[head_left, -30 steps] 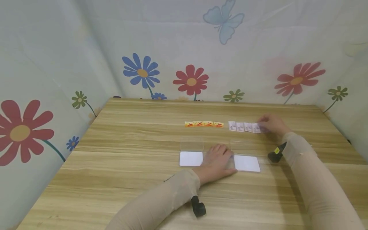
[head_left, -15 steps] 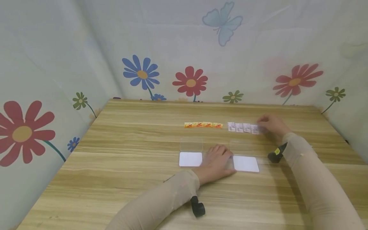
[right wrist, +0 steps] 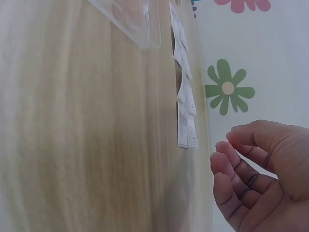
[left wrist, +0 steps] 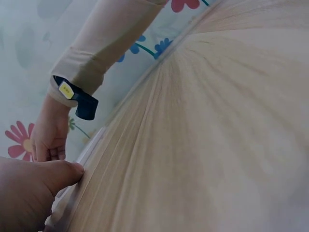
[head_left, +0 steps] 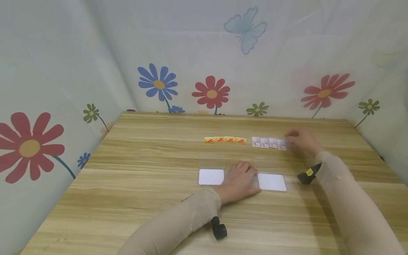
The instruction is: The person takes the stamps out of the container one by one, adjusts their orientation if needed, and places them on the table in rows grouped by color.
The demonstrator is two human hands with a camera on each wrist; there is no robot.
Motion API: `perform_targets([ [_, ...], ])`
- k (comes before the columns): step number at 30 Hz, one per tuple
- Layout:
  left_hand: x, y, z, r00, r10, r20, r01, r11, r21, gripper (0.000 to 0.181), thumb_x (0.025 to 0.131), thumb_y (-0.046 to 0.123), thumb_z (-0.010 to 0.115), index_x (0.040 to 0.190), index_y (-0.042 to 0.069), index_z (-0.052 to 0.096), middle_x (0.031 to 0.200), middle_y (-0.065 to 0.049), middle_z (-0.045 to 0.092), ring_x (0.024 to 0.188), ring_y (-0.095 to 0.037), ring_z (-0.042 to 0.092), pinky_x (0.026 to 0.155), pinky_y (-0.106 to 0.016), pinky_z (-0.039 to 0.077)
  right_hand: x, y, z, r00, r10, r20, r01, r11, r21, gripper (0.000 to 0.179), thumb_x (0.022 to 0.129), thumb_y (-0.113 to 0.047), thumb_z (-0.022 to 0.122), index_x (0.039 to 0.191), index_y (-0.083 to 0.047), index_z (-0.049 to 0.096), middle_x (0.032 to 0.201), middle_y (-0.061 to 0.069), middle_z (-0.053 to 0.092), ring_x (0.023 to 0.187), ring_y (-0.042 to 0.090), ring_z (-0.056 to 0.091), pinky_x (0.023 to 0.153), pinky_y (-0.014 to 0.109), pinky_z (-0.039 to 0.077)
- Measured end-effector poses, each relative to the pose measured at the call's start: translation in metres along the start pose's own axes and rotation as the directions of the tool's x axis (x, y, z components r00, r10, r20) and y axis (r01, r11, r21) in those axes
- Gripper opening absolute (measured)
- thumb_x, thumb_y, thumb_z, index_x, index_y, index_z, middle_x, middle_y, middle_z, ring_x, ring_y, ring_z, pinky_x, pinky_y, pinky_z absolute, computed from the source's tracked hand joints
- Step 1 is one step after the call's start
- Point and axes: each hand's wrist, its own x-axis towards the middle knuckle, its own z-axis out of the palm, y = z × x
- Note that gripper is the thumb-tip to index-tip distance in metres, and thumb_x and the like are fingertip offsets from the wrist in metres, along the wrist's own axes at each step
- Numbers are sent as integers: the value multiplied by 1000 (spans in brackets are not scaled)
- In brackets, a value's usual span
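Note:
My left hand (head_left: pixel 239 180) rests on the table between two flat clear plastic cases, fingers extended. Its thumb and fingertips lie at the near edge of the right case, which has a white rectangle (head_left: pixel 272 182) in it; another white rectangle (head_left: pixel 211 177) is in the left case. Beyond them, a row of small white packets with purplish print (head_left: pixel 268 143) overlaps edge to edge. At that row's right end is my right hand (head_left: pixel 302 140). The right wrist view shows its fingers (right wrist: pixel 225 191) loosely bent, holding nothing, apart from the last packet (right wrist: pixel 187 130).
Several yellow packets with red print (head_left: pixel 225 140) form a row left of the white ones. Transparent lids (head_left: pixel 211 161) lie folded back behind the white rectangles. The wooden table (head_left: pixel 143 159) meets a flowered cloth backdrop (head_left: pixel 178 46) along its far edge.
The head view has shifted slightly, so the backdrop sits lower in it. Both hands keep nearly the same places, and the packet rows look unchanged.

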Motion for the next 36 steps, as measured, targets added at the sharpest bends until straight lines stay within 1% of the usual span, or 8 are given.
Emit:
perform_targets([
  [5,1,0,0,1000,10,11,-10,1000,-5,53,86,54,62,126,18,57,125,1,53,121,-16,47,108,-32,37,-8,-1,0,999,-32,-7,32,999,7,31,94,-18,56,119,0,58,113,23,62,96,31,59,78,38,52],
  [7,1,0,0,1000,10,14,-10,1000,-5,54,86,54,62,126,19,57,126,1,53,121,-16,47,108,-32,37,-12,-2,1,999,-45,-5,45,999,11,31,94,-18,56,119,0,58,114,23,61,98,32,59,79,41,51],
  [13,0,-1,1,1000,15,8,-15,1000,-14,55,86,53,64,127,17,57,124,1,54,121,-16,48,108,-32,37,-22,-5,6,998,-67,-23,66,998,-23,32,95,-21,56,120,-2,57,120,24,59,105,37,57,86,51,49],
  [18,-2,-1,-2,1000,20,-2,-20,1000,-13,54,85,52,65,127,17,57,124,0,55,120,-16,49,107,-32,38,-29,-9,10,994,-107,-35,106,994,-27,30,95,-19,56,119,0,58,120,26,60,106,38,58,89,53,48],
  [23,-3,-2,-9,999,36,-19,-36,999,4,55,85,52,65,127,18,57,125,-1,56,119,-17,50,107,-32,39,-37,-15,12,993,-115,-26,115,993,-24,30,96,-20,55,119,-1,58,121,25,60,109,39,57,90,54,48],
  [30,-2,-5,-20,995,72,-73,-66,995,80,49,86,50,62,123,18,60,122,-1,59,115,-16,51,101,-32,41,-50,-21,14,990,-137,-41,136,990,-31,32,97,-22,54,121,0,58,121,24,60,113,41,55,95,59,44],
  [32,-2,-5,-23,994,69,-81,-62,994,86,49,86,49,62,123,18,60,121,-1,59,116,-16,51,102,-34,41,-54,-22,14,988,-147,-49,145,989,-40,32,97,-20,54,122,0,57,120,25,60,112,41,55,93,59,44],
  [36,-2,-8,-31,996,40,-75,-36,997,66,51,87,48,62,128,17,58,125,-2,57,120,-18,50,105,-36,39,-59,-22,16,983,-167,-73,163,985,-61,33,97,-17,54,124,1,55,117,26,61,107,40,57,88,56,48],
])
